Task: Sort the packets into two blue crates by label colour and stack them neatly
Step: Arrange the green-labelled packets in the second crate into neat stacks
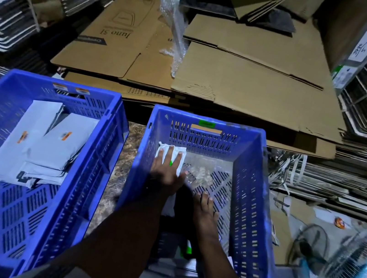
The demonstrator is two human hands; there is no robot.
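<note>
Your left hand lies flat with straight, spread fingers pressing a white packet against the floor of the right blue crate — a green label peeks between the fingers. Your right hand rests open-fingered on the crate floor just beside it, holding nothing. The left blue crate holds white packets with orange labels.
</note>
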